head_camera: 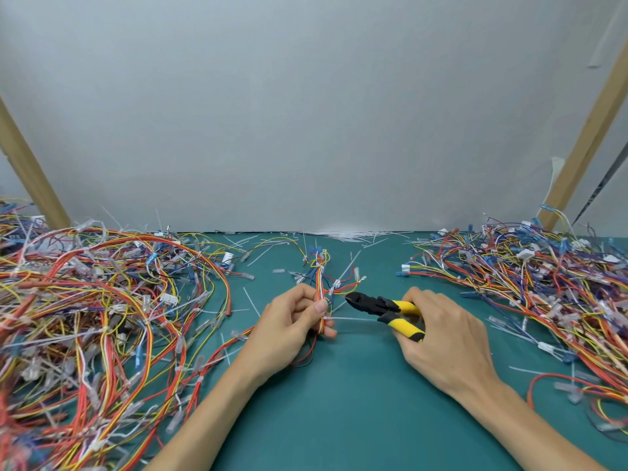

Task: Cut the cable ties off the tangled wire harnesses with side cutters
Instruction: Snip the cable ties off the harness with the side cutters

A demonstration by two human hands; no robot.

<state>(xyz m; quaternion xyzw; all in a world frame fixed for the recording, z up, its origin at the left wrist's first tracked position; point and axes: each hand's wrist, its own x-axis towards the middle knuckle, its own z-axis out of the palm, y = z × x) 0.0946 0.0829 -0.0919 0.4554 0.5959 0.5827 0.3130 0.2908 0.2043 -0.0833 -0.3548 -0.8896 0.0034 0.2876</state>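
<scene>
Orange-yellow wire harness (321,294) upright; white cable tie (350,318) sticking out rightward. Yellow-handled side cutters (384,309), black jaws just beside the bundle.

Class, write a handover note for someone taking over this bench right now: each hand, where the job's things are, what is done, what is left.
Left hand grips a small wire harness upright over the green mat.
Right hand grips the side cutters, tip pointing at the harness, close to a white cable tie.
Tangled harness piles lie at left and right.
Done: loose tie offcuts lie along the mat's far edge.
Left: the held harness carries at least two uncut ties. Which pile is finished cannot be told.
</scene>
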